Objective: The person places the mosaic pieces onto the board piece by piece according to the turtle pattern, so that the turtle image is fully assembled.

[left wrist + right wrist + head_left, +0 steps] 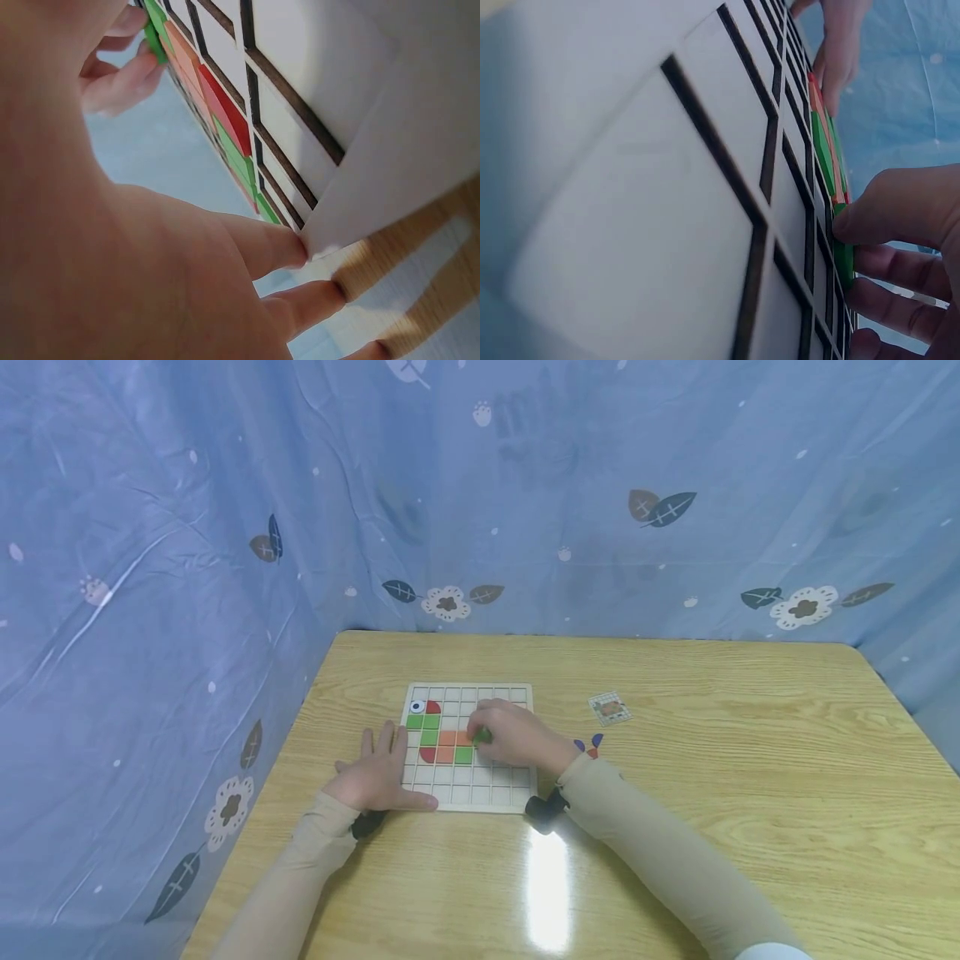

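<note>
A white grid board [502, 795] lies on the table, with green, orange and red tiles set in its cells and a white eye tile [417, 707] at the upper left. My right hand [517, 735] pinches a green tile [843, 247] between thumb and fingers, low over the board, right beside the orange tiles [446, 746]. My left hand [375, 777] lies spread at the board's left edge. Its fingers [270, 247] are straight and touch the board's side, and its thumb reaches along the lower left corner.
A small picture card [611, 708] lies to the right of the board. Near the right wrist are several blue and red pieces [594, 747] on the wooden table [750, 760]. A blue patterned curtain [570, 510] hangs behind and to the left.
</note>
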Demonstrator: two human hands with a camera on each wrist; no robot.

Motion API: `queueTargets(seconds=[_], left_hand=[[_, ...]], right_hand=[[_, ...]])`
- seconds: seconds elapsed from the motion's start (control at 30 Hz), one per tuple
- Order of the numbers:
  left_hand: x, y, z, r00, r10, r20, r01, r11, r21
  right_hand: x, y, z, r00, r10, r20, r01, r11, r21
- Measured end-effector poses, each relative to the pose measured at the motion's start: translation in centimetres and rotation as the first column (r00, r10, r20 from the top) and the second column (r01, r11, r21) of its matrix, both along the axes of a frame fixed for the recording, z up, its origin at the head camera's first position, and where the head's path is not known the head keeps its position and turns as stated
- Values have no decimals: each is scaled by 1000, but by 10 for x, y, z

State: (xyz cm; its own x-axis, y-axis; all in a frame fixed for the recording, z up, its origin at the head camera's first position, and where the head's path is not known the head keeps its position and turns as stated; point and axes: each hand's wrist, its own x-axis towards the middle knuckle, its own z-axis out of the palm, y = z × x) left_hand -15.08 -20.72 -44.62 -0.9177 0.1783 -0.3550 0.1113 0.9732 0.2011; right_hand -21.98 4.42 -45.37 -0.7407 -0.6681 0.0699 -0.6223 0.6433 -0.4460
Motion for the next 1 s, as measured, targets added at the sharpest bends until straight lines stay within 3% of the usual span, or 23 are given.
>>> queueTargets(seconds=[0.5, 0.77, 1.0], left_hand=[[0, 2, 0, 1000, 0, 2, 0, 1000, -3], [2, 3, 3, 1000, 3, 5, -3, 1000, 12], [3, 3, 5, 1000, 3, 5, -3, 1000, 31]], right_hand=[[3, 11, 0, 1000, -13, -6, 13, 1000, -9], [5, 27, 2, 998, 12, -65, -15, 999, -45], [13, 46, 5, 999, -26, -31, 24, 998, -52]])
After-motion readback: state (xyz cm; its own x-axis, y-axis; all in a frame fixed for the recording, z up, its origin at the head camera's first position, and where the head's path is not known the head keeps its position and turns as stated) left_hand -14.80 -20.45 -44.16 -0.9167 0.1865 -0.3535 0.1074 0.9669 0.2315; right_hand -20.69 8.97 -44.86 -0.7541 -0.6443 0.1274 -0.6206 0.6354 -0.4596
